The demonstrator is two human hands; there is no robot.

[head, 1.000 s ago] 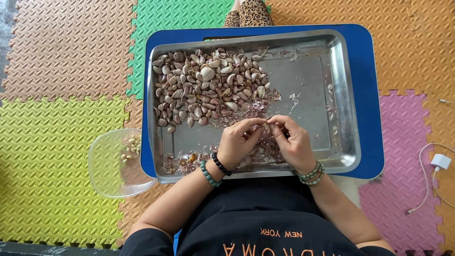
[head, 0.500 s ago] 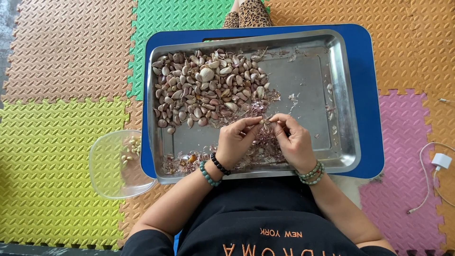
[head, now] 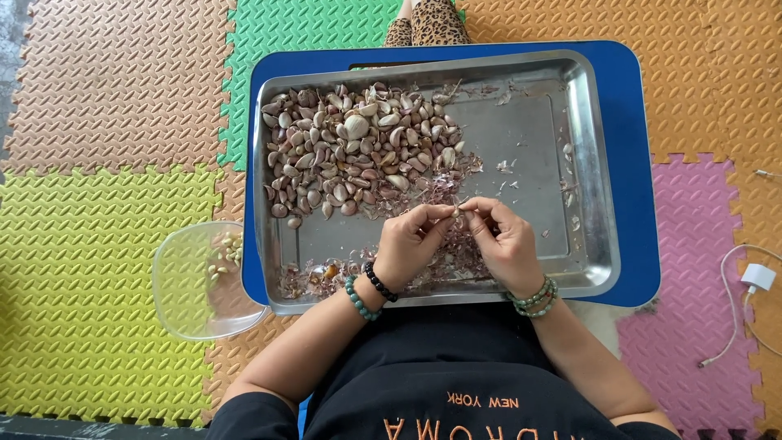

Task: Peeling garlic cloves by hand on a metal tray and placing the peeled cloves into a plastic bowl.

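A steel tray (head: 586, 163) rests on a blue board (head: 635, 163) in front of me. A heap of unpeeled garlic cloves (head: 358, 151) fills its left half. My left hand (head: 407, 244) and my right hand (head: 505, 244) meet over the tray's near edge. Together they pinch one small garlic clove (head: 458, 209) at the fingertips. Loose purple skins (head: 456, 253) lie under my hands. Both wrists wear bead bracelets.
A clear plastic bowl (head: 195, 285) with a few peeled cloves sits on the foam mat left of the tray. A white charger and cable (head: 753, 281) lie at the right. A leg in leopard-print cloth (head: 428, 20) shows beyond the tray.
My fingertips have shifted slightly on the clove; the hands stay in the same place over the tray.
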